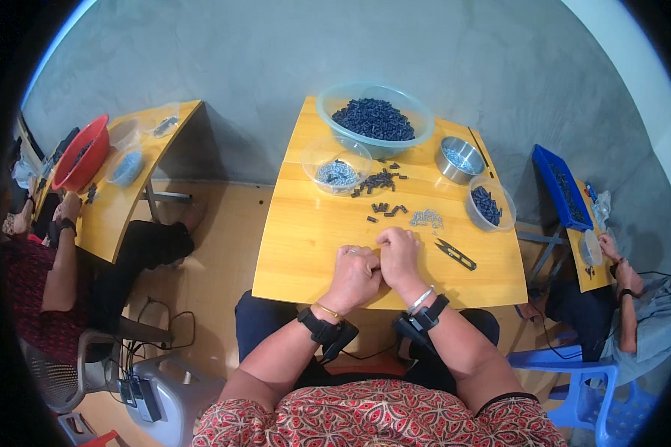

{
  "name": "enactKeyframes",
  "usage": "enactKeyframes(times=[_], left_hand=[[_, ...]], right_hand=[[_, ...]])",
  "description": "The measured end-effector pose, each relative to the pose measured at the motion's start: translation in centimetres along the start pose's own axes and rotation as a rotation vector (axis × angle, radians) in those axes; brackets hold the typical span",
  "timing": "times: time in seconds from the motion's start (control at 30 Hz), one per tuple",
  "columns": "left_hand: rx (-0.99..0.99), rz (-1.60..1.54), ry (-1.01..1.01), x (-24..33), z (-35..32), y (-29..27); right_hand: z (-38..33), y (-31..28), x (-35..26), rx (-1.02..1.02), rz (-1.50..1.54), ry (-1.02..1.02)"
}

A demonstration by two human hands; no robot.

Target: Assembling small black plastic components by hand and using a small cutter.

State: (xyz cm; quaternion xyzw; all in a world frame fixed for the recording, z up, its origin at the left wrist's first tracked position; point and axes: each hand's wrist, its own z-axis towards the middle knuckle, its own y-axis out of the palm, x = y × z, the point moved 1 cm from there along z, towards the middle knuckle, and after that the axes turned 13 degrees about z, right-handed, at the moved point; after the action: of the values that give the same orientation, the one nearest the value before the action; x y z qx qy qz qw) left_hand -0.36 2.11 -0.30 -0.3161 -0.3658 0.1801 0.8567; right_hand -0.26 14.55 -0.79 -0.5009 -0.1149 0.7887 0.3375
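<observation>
My left hand and my right hand meet over the near part of a yellow table. Both are closed, fingertips together; whatever they pinch is hidden by the fingers. Just beyond them lie a few short black cylindrical pieces and a small heap of silvery pieces. Thread snips with black handles rest to the right of my right hand. Farther back, more black cylindrical pieces are scattered loose.
At the back stands a big translucent basin of black pieces. Nearer are a clear bowl of silvery parts, a steel bowl and a clear tub. People work at tables on both sides, with a red basin and a blue tray.
</observation>
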Motion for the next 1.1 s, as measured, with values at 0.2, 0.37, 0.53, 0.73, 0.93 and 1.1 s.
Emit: enactKeyframes(times=[0.2, 0.37, 0.53, 0.73, 0.93, 1.1], left_hand=[[-0.004, -0.863, -0.492, -0.4, 0.8, -1.6], [-0.004, -1.34, -0.718, 0.1, 0.7, -1.6], [-0.028, -1.377, -0.72, 0.2, 0.4, -1.0], [-0.125, -1.373, -0.73, -0.1, 0.2, -1.5], [-0.079, -1.386, -0.732, -0.1, 0.2, -1.5], [-0.047, -1.404, -0.699, 0.2, 0.5, -1.5]], right_hand=[[-0.8, -2.2, -2.0, -0.095, 0.569, 0.11], [-0.9, -2.4, -4.8, -0.149, 0.324, -0.103], [-0.5, -3.1, -4.4, -0.157, 0.16, -0.247], [-0.4, -3.9, -4.3, -0.193, 0.218, -0.188], [-0.2, -4.4, -4.4, -0.2, 0.279, -0.132], [-0.1, -5.4, -4.9, -0.129, 0.343, -0.049]])
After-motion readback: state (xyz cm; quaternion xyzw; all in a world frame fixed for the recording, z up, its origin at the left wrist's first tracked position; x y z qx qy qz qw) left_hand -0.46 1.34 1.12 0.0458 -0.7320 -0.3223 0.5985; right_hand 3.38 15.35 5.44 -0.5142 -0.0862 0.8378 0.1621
